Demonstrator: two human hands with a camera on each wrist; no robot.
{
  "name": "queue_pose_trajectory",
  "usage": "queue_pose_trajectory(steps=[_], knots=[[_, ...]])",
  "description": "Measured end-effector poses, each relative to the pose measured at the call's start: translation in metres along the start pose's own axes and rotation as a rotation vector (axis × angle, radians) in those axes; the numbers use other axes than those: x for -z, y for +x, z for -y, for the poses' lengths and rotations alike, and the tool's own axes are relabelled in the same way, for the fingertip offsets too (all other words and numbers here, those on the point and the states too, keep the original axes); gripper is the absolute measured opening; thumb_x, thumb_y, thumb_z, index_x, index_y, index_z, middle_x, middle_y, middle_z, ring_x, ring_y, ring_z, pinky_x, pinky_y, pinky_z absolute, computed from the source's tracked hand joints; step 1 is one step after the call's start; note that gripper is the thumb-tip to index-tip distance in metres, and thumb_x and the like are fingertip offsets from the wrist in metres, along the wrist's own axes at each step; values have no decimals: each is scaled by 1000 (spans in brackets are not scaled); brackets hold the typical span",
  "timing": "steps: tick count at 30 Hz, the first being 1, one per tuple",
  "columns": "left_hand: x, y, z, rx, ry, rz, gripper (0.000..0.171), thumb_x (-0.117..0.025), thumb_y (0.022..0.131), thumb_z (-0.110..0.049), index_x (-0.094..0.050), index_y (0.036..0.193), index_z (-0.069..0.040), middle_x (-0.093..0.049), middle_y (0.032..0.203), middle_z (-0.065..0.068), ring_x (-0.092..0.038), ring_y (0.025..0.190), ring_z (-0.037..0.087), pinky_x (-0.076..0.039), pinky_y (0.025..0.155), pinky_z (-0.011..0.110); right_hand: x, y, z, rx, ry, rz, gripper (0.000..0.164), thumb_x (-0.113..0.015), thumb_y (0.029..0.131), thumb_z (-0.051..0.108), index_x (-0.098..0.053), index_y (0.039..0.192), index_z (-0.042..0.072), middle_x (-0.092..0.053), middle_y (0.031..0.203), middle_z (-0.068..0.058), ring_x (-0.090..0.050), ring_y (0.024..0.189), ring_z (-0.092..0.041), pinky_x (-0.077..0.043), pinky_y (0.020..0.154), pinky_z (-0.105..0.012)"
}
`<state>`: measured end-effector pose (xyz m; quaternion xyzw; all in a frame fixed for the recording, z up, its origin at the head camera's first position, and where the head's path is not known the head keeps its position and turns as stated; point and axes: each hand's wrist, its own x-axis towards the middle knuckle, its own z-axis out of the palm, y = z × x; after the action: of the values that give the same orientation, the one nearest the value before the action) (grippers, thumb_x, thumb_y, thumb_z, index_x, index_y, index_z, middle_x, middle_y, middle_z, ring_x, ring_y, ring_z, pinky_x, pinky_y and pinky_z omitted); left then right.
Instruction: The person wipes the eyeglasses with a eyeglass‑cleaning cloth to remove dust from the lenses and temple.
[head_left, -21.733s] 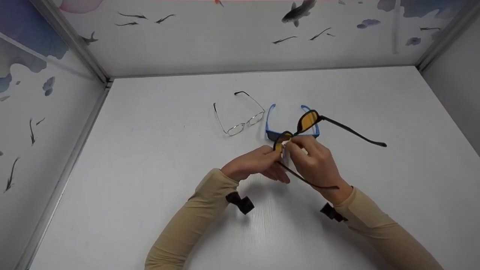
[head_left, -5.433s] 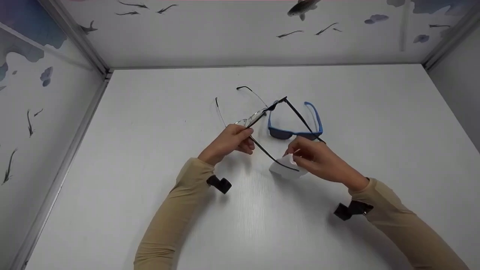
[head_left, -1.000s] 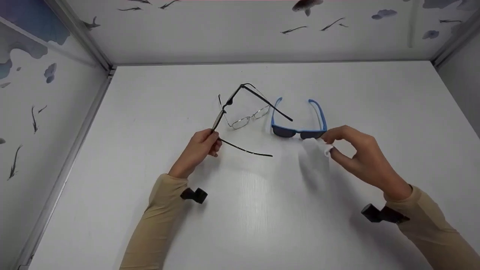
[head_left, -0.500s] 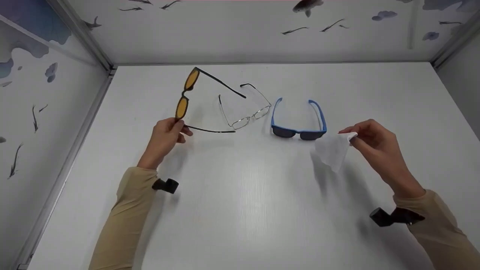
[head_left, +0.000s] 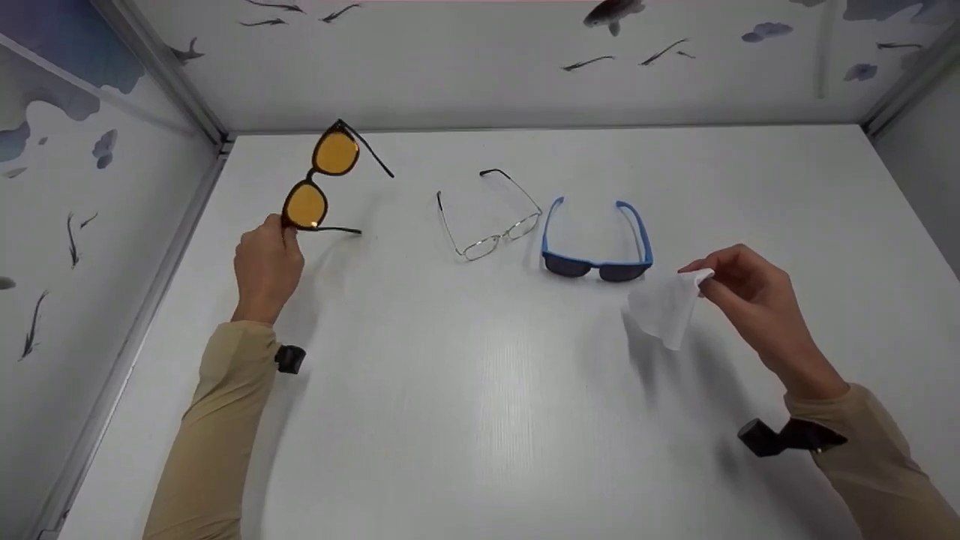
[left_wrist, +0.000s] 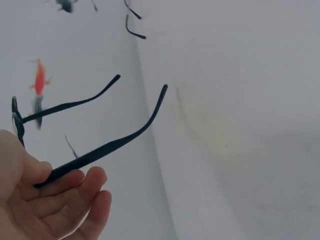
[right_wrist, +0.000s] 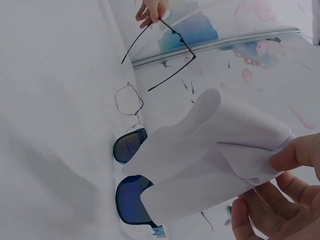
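Observation:
At the left of the head view, my left hand (head_left: 268,262) pinches black-framed glasses with amber lenses (head_left: 307,205) by one lower corner. They are raised off the table, with both temples unfolded. In the left wrist view, thumb and fingers grip the glasses (left_wrist: 95,154) near a hinge. My right hand (head_left: 757,304) pinches a white cloth (head_left: 664,307) by its edge, and the cloth hangs down. Just left of that cloth lie blue-framed sunglasses (head_left: 597,268) with dark lenses, temples open. Thin metal-rimmed eyeglasses (head_left: 484,245) lie beside them, also unfolded.
A white table (head_left: 450,420) carries both resting pairs of glasses near its middle. A back wall (head_left: 465,82) with printed fish and a left side wall (head_left: 97,247) enclose it. The raised amber glasses are near the table's back left corner.
My left hand has carried the amber-lensed glasses away to the left and turned their lenses toward the head camera. The right hand has moved right with the cloth. The resting glasses stayed put.

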<state>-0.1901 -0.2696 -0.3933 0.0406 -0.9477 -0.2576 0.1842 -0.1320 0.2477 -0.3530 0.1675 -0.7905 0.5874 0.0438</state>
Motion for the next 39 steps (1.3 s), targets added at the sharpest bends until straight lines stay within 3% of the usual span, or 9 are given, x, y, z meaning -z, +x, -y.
queue_pose_trajectory(steps=[5,11,17,23,29,35,39], knots=[[-8,-5,3,-152,205,-53,19,-52,86,3,-54,99,16,-59,91,30,-59,74,42,-48,59,50,0,-1,0,-12,-11,-6,17,-45,86,-9,-47,102,-16,-53,100,-29,-56,84,-21,-46,74,-17],[-18,-8,2,-304,382,-103,37,-58,79,9,-53,115,9,-57,106,27,-60,76,39,-49,62,47,0,-1,0,-3,11,-1,16,-45,85,-11,-46,100,-16,-54,98,-28,-57,83,-21,-47,72,-18],[-23,-10,1,-373,602,-74,40,-61,80,4,-52,118,8,-55,110,26,-58,91,35,-44,81,47,-4,1,2,2,0,10,14,-44,85,-11,-47,99,-15,-55,98,-26,-55,83,-25,-46,72,-18],[-31,-15,-2,-428,793,-35,33,-60,82,3,-54,114,11,-58,104,26,-58,91,35,-42,83,50,-7,6,7,2,-31,21,14,-45,85,-11,-48,98,-13,-57,97,-24,-53,81,-27,-46,72,-17],[-42,-19,-3,-475,858,-41,22,-57,83,3,-60,103,12,-61,94,26,-59,85,35,-43,80,50,-11,17,14,7,-11,51,14,-46,85,-9,-49,99,-13,-56,97,-24,-56,83,-24,-46,75,-18],[-48,-23,-3,-436,852,42,23,-57,83,3,-59,103,13,-62,86,26,-61,75,36,-45,75,52,-16,27,17,18,27,99,13,-47,86,-9,-48,97,-13,-55,98,-26,-58,81,-22,-46,75,-20],[-50,-24,-4,-413,837,62,22,-57,83,4,-58,102,14,-62,82,26,-61,68,35,-46,72,52,-16,32,9,7,30,101,13,-49,86,-8,-50,98,-12,-56,98,-25,-58,83,-24,-46,75,-20]])
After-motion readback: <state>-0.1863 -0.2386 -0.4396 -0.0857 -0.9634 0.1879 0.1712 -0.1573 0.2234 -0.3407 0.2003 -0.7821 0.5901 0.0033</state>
